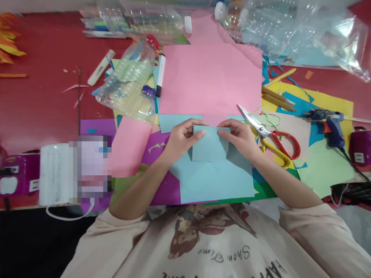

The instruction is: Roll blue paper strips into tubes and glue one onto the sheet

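A small light blue piece of paper point(211, 146) is held up between my two hands, above a larger light blue sheet point(217, 183). My left hand point(185, 136) pinches its upper left edge between thumb and fingers. At its upper right edge, my right hand point(237, 136) grips it the same way. Beyond the hands lies a large pink sheet point(211, 81). Scissors with one red and one yellow handle point(265, 135) rest beside my right hand, blades pointing away from me.
Plastic bottles point(131, 77) and a marker point(160, 75) lie at the left. A blue glue gun point(333, 127), brown sticks point(276, 97) and paper scraps are at the right. More clear bottles point(269, 27) line the back. A white face mask point(55, 173) sits near the front left edge.
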`<state>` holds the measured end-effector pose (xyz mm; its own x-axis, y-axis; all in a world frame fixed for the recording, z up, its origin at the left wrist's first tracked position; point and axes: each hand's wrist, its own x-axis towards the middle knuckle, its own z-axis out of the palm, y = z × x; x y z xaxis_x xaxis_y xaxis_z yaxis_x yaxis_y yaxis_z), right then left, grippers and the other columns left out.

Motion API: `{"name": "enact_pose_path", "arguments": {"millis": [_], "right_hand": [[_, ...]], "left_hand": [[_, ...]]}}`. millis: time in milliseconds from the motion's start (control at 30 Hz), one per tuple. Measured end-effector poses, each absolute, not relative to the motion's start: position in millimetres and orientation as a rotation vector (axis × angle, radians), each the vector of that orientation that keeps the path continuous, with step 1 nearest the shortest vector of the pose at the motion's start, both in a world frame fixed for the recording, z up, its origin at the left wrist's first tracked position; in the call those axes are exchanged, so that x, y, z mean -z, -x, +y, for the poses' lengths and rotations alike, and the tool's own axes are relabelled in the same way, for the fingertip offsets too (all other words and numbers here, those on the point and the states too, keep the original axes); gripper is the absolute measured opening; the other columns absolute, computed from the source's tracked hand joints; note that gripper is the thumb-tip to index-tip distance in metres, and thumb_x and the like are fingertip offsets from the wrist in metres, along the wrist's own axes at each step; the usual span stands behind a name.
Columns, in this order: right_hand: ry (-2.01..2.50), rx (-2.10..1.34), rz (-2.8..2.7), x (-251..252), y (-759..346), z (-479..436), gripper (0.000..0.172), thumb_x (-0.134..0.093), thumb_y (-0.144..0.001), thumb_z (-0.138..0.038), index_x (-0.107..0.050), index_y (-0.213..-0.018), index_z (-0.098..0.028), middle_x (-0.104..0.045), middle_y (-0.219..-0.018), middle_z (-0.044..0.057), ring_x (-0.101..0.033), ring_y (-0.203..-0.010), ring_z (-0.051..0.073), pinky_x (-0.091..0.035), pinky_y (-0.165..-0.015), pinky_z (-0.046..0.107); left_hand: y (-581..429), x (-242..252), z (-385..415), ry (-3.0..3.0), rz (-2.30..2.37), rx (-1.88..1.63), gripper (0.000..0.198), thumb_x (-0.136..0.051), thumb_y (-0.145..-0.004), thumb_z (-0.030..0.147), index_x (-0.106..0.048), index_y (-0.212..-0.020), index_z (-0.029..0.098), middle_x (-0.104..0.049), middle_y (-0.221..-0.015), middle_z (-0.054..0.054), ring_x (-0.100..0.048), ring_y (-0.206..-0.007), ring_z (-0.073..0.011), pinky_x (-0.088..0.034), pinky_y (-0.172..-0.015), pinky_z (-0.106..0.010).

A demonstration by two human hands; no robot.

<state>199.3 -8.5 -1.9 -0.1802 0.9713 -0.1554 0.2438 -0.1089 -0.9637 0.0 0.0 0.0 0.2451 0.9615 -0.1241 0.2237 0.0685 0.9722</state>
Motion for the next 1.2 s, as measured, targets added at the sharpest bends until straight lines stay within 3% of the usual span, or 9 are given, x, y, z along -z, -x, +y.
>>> {"name": "enact_pose_path", "arguments": {"millis": [133, 200, 367, 467, 567, 667, 767, 967, 1200], "right_hand": [[1.395, -1.328, -1.479, -2.4, -198.9, -10.4, 0.021, -0.065, -0.078, -0.037, -0.069, -0.086, -0.018, -0.056, -0.064, -0.003, -0.032, -0.049, 0.007, -0.028, -0.047, 0.025], [1.393, -1.324, -1.467, -2.5, -199.5, -11.2, 0.022, -0.065, -0.078, -0.037, -0.072, -0.088, -0.019, -0.057, -0.062, -0.002, -0.038, -0.051, 0.008, -0.032, -0.048, 0.025], [1.314, -1.347, -1.406, -1.0, -201.8, -12.2, 0.019, -0.065, -0.079, -0.034, -0.075, -0.092, -0.023, -0.072, -0.086, 0.002, -0.059, -0.074, 0.014, -0.048, -0.068, 0.029], [1.279, -1.394, -1.383, -3.2, -202.4, -12.4, 0.018, -0.066, -0.079, -0.031, -0.076, -0.092, -0.025, -0.073, -0.085, 0.001, -0.060, -0.072, 0.013, -0.048, -0.068, 0.028], [1.277, -1.404, -1.391, -5.8, -201.8, -12.2, 0.022, -0.067, -0.079, -0.040, -0.077, -0.091, -0.024, -0.072, -0.078, 0.001, -0.058, -0.067, 0.013, -0.045, -0.061, 0.027], [1.290, -1.356, -1.408, -5.5, -200.6, -11.6, 0.030, -0.064, -0.080, -0.049, -0.078, -0.087, -0.024, -0.073, -0.081, 0.002, -0.062, -0.076, 0.016, -0.048, -0.067, 0.028], [1.302, -1.316, -1.430, -3.2, -200.0, -10.8, 0.027, -0.065, -0.080, -0.046, -0.077, -0.086, -0.023, -0.074, -0.085, 0.003, -0.062, -0.078, 0.016, -0.048, -0.067, 0.028], [1.304, -1.248, -1.496, -1.2, -200.1, -11.8, 0.018, -0.068, -0.078, -0.033, -0.076, -0.090, -0.021, -0.073, -0.077, 0.001, -0.049, -0.053, 0.008, -0.039, -0.051, 0.025], [1.230, -1.213, -1.543, 0.3, -197.7, -14.5, 0.015, -0.070, -0.077, -0.030, -0.075, -0.089, -0.022, -0.075, -0.087, 0.002, -0.065, -0.077, 0.015, -0.047, -0.065, 0.027]], "left_hand": [[-0.2, -2.5, -2.5, -1.403, 1.198, -0.795, 0.025, -0.067, -0.077, 0.037, -0.074, -0.093, 0.019, -0.040, -0.046, 0.006, -0.025, -0.040, -0.0051, -0.019, -0.038, -0.022], [0.0, -2.2, -1.9, -1.389, 1.204, -0.820, 0.024, -0.067, -0.076, 0.037, -0.075, -0.091, 0.019, -0.049, -0.049, 0.005, -0.027, -0.040, -0.0048, -0.019, -0.038, -0.022], [1.3, 3.0, -0.6, -1.412, 1.179, -0.917, 0.020, -0.067, -0.076, 0.033, -0.077, -0.088, 0.021, -0.075, -0.082, -0.003, -0.057, -0.057, -0.0107, -0.042, -0.051, -0.024], [1.9, 3.9, -2.1, -1.429, 1.159, -0.953, 0.017, -0.065, -0.078, 0.029, -0.077, -0.087, 0.021, -0.077, -0.087, -0.004, -0.067, -0.074, -0.0160, -0.051, -0.065, -0.026], [1.5, 2.5, -4.5, -1.468, 1.120, -0.958, 0.017, -0.063, -0.080, 0.028, -0.077, -0.088, 0.023, -0.077, -0.090, -0.002, -0.071, -0.083, -0.0177, -0.055, -0.074, -0.028], [0.4, 2.2, -6.4, -1.497, 1.093, -0.941, 0.018, -0.061, -0.082, 0.027, -0.077, -0.090, 0.024, -0.077, -0.095, -0.001, -0.072, -0.089, -0.0175, -0.056, -0.081, -0.027], [-0.2, 4.0, -7.4, -1.529, 1.069, -0.933, 0.019, -0.060, -0.083, 0.028, -0.077, -0.091, 0.025, -0.077, -0.096, -0.001, -0.072, -0.090, -0.0170, -0.057, -0.082, -0.027], [1.8, 3.2, -7.5, -1.605, 1.056, -0.911, 0.024, -0.062, -0.083, 0.034, -0.073, -0.101, 0.023, -0.075, -0.103, -0.004, -0.070, -0.096, -0.0187, -0.056, -0.076, -0.024], [0.4, 2.1, -6.2, -1.578, 1.106, -0.895, 0.038, -0.069, -0.074, 0.052, -0.070, -0.092, 0.019, -0.075, -0.093, -0.005, -0.070, -0.088, -0.0174, -0.054, -0.077, -0.024]]}}
